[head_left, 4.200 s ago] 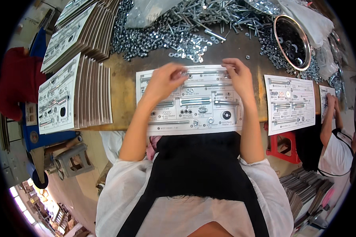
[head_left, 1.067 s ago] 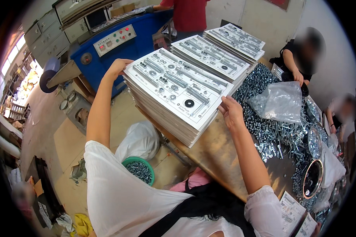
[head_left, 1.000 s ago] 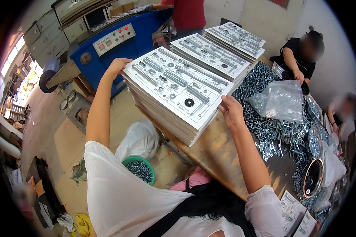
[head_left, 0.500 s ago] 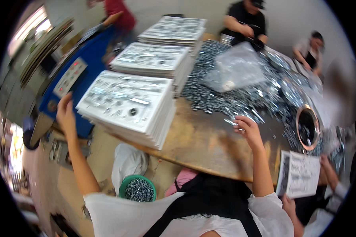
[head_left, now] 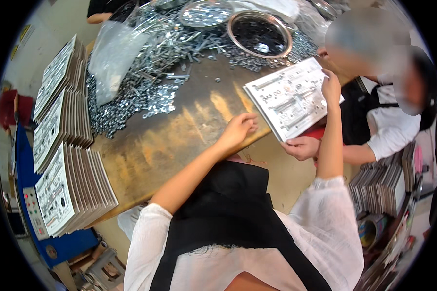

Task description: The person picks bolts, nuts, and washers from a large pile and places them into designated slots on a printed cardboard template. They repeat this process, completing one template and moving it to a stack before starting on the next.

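A white hardware tray (head_left: 296,99), a flat panel with metal rods and small fittings set in its face, is tilted over the table's right front edge. My right hand (head_left: 331,87) grips its upper right edge. A co-worker's hand (head_left: 301,147) holds the same tray at its lower edge. Just left of the tray, my left hand (head_left: 239,129) hovers over the front edge of the wooden table (head_left: 179,140). Its fingers are loosely curled and slightly apart, with nothing visible in them.
Stacks of similar white trays (head_left: 58,189) stand along the table's left end. Loose metal hardware (head_left: 136,99) is heaped at the back, with a clear plastic bag (head_left: 114,58) on it. A round metal bowl (head_left: 260,34) holds dark parts. More stacked panels (head_left: 378,186) stand behind the co-worker.
My view has turned right toward the co-worker. My right hand has left the loose hardware and now grips the co-worker's tray. My left hand has moved from beside the stacks to the table's front edge.
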Action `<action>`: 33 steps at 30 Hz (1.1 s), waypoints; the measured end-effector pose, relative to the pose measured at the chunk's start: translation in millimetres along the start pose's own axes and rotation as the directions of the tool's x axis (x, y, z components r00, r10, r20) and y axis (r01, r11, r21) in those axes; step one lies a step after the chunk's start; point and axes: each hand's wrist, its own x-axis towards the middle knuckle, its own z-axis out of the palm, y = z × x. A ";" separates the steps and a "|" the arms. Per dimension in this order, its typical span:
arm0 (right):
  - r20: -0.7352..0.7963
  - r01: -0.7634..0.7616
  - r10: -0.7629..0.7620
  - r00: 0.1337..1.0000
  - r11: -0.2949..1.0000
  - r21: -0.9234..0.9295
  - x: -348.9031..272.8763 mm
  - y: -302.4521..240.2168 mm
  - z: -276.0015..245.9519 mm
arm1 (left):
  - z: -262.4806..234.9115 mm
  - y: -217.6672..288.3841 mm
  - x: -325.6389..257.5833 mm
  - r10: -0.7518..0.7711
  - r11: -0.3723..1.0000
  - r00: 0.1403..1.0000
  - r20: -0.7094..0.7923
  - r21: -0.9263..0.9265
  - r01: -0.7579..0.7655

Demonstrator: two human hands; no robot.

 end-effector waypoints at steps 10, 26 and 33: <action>0.061 -0.337 0.345 0.937 0.935 -0.111 26.4 160.4 23.1 | 56.3 -16.6 64.1 -0.279 0.960 0.955 -0.098 -0.026 0.278; 0.433 -0.404 0.249 0.866 0.858 0.316 -7.8 57.1 -12.6 | -38.4 26.1 -59.9 -0.205 0.977 0.937 -0.283 0.002 0.215; 0.610 -0.427 0.088 0.788 0.792 0.437 -95.4 -85.6 0.0 | -142.2 43.3 -193.0 -0.191 0.971 0.877 -0.441 0.042 0.233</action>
